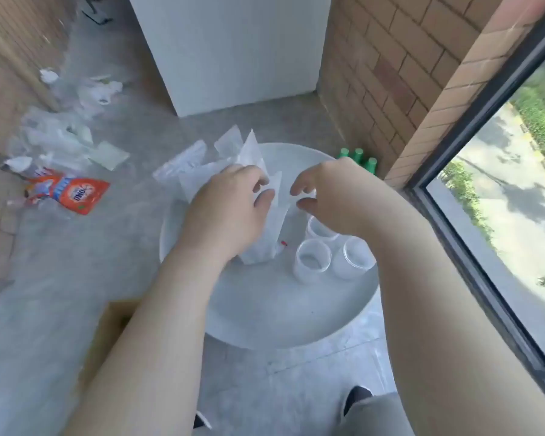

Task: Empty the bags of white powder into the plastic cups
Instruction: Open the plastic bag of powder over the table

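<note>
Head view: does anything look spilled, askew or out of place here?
Yes. Crumpled plastic bags and an orange detergent pouch litter the floor left of the round table. A pile of bags overhangs its far rim. The three cups stand upright.

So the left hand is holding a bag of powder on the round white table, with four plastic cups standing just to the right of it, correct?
Not quite. The head view shows three plastic cups, not four, one of them partly hidden behind the right hand. The rest holds: the left hand grips the bag on the round white table, and the cups stand just to its right.
</note>
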Tool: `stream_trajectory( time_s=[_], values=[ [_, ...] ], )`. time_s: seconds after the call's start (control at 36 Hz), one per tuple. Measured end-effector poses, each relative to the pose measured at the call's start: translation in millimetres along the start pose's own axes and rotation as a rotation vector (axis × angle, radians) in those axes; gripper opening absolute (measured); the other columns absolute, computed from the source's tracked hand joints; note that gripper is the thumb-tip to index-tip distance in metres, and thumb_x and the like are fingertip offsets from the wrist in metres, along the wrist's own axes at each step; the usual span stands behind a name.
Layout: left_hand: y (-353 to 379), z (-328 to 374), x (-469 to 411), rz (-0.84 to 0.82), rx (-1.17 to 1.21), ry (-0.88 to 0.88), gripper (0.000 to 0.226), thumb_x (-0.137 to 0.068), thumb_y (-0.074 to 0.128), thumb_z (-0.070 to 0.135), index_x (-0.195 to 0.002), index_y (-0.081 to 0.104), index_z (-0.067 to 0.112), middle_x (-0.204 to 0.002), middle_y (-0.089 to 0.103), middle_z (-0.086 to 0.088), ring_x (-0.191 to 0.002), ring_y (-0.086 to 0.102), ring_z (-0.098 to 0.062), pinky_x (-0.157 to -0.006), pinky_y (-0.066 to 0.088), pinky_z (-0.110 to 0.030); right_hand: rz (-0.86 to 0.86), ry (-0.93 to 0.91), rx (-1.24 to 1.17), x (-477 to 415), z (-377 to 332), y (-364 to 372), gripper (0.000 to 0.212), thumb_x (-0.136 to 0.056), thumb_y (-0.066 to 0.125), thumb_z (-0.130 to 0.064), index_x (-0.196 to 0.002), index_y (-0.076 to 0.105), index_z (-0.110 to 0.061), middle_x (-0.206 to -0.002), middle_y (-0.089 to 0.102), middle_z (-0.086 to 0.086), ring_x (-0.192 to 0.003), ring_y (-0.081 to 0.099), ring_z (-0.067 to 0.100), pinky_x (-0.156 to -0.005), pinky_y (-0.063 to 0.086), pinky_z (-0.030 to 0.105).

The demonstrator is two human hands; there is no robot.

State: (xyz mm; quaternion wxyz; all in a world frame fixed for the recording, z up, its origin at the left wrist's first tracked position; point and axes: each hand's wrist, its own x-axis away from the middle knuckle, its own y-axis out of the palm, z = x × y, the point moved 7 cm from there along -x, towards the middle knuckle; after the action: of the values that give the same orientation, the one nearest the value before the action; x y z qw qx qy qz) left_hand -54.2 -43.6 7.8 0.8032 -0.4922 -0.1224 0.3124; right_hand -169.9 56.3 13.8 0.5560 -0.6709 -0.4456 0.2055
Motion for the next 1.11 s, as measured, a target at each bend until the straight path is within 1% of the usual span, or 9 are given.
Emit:
stream_trajectory(
  time_s=[0.11,0.25,0.44,0.67,0.72,0.81,0.94,1.03,1.11],
  values=[
    [17.0,-11.4,9.0,0.164,0.016,0.088,0.016,-0.094,0.061,0.034,-0.106,0.067,0.024,-0.098,0.064,0.009,-0.089,0.06,-0.016,-0.083,0.05,-0.033,0.055,-0.042,0.004,-1.6,9.9,25.8,0.016,-0.096,0.063,-0.039,-0.11,0.067,-0.046,-0.111,0.067,-0.007,-0.092,0.064,0.019,-0.084,0.058,0.043],
    [16.4,-16.4,35.9,0.325,0.051,0.15,0.015,-0.093,0.062,0.033,-0.104,0.068,0.025,-0.094,0.065,0.01,-0.084,0.059,-0.014,-0.08,0.05,-0.034,0.147,-0.114,0.022,20.9,3.9,35.2,0.011,-0.097,0.062,-0.029,-0.099,0.073,-0.033,-0.103,0.07,-0.003,-0.089,0.065,0.022,-0.083,0.056,0.038],
    [34.3,-6.4,59.7,0.256,0.114,0.122,0.022,-0.093,0.062,0.033,-0.114,0.062,0.027,-0.093,0.061,0.012,-0.082,0.06,-0.015,-0.079,0.052,-0.04,0.099,0.014,0.099,39.7,13.6,60.6,0.01,-0.094,0.06,-0.033,-0.092,0.069,-0.029,-0.1,0.068,-0.005,-0.093,0.061,0.024,-0.086,0.056,0.044],
    [54.4,-22.7,92.5,0.209,0.019,0.026,0.022,-0.094,0.061,0.032,-0.116,0.062,0.026,-0.096,0.06,0.012,-0.083,0.052,-0.012,-0.079,0.048,-0.034,0.118,0.033,0.127,59.6,22.9,75.9,0.017,-0.097,0.059,-0.033,-0.103,0.072,-0.024,-0.103,0.064,0.003,-0.093,0.062,0.03,-0.087,0.056,0.043],
    [52.5,-28.9,90.3,0.215,0.005,0.004,0.02,-0.094,0.06,0.032,-0.113,0.062,0.026,-0.095,0.06,0.013,-0.081,0.051,-0.01,-0.078,0.048,-0.033,0.146,0.058,0.127,61.8,29.9,79.1,0.017,-0.097,0.058,-0.03,-0.102,0.072,-0.022,-0.099,0.066,0.003,-0.09,0.06,0.028,-0.083,0.056,0.038],
    [52.8,-37.8,92.0,0.222,0.024,-0.025,0.017,-0.093,0.061,0.032,-0.11,0.063,0.028,-0.089,0.059,0.014,-0.077,0.054,-0.007,-0.077,0.05,-0.033,0.144,0.099,0.104,69.1,41.6,93.6,0.018,-0.098,0.059,-0.03,-0.11,0.067,-0.02,-0.087,0.059,-0.001,-0.081,0.055,0.023,-0.065,0.05,0.029],
    [54.5,-50.1,94.9,0.218,0.007,-0.068,0.019,-0.093,0.062,0.032,-0.111,0.063,0.028,-0.091,0.058,0.015,-0.076,0.053,-0.005,-0.078,0.048,-0.03,0.106,0.107,0.095,63.4,44.1,117.2,0.021,-0.098,0.059,-0.032,-0.116,0.065,-0.021,-0.097,0.061,0.003,-0.082,0.057,0.027,-0.065,0.045,0.032],
    [52.4,-54.9,94.6,0.23,0.054,-0.091,0.018,-0.091,0.063,0.032,-0.109,0.064,0.031,-0.089,0.059,0.017,-0.077,0.056,-0.005,-0.078,0.048,-0.029,0.134,0.115,0.103,59.3,39.5,123.5,0.01,-0.099,0.057,-0.024,-0.102,0.066,-0.022,-0.083,0.053,-0.001,-0.074,0.052,0.024,-0.053,0.035,0.027],
    [49.9,-59.6,95.5,0.249,0.074,-0.109,0.016,-0.091,0.062,0.032,-0.107,0.063,0.032,-0.09,0.061,0.016,-0.08,0.058,-0.009,-0.078,0.049,-0.03,0.141,0.112,0.125,53.4,35.8,130.0,0.03,-0.098,0.055,-0.018,-0.07,0.046,-0.018,-0.067,0.04,-0.001,-0.061,0.046,0.021,-0.045,0.022,0.026]
  ],
)
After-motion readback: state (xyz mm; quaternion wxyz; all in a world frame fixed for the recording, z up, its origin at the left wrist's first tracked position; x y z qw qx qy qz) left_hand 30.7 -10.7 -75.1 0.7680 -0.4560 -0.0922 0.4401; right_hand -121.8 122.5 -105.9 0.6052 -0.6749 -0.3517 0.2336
